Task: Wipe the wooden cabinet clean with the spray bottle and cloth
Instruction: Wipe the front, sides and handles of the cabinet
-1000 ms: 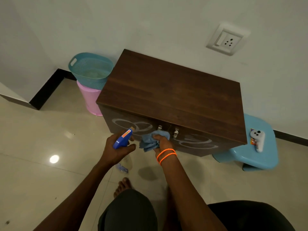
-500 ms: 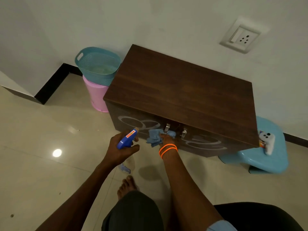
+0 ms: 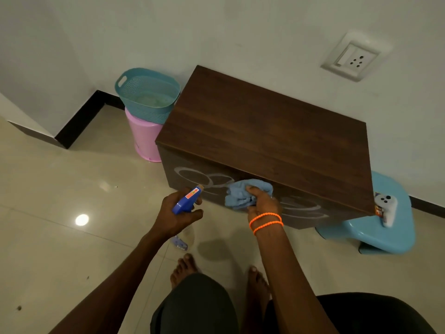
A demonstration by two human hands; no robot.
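Note:
A dark wooden cabinet [image 3: 265,131] stands against the wall, its front doors marked with pale swirl patterns. My right hand [image 3: 262,201], with orange bands on the wrist, grips a bunched light blue cloth [image 3: 240,194] and presses it against the cabinet front near the middle. My left hand [image 3: 178,213] holds a spray bottle with a blue trigger head [image 3: 186,200], nozzle pointing toward the cabinet front; the clear bottle body hangs below the hand. The door handles are hidden behind the cloth and hand.
A teal basket [image 3: 147,92] sits on a pink bin [image 3: 144,138] left of the cabinet. A blue plastic stool [image 3: 375,227] with a white item [image 3: 386,208] on it stands at the right. My bare feet [image 3: 185,266] are on the tiled floor.
My right hand and the cloth have slid across the cabinet front, now covering the handles. The view has shifted, moving the cabinet rightward in frame. My left hand keeps the bottle in the same pose.

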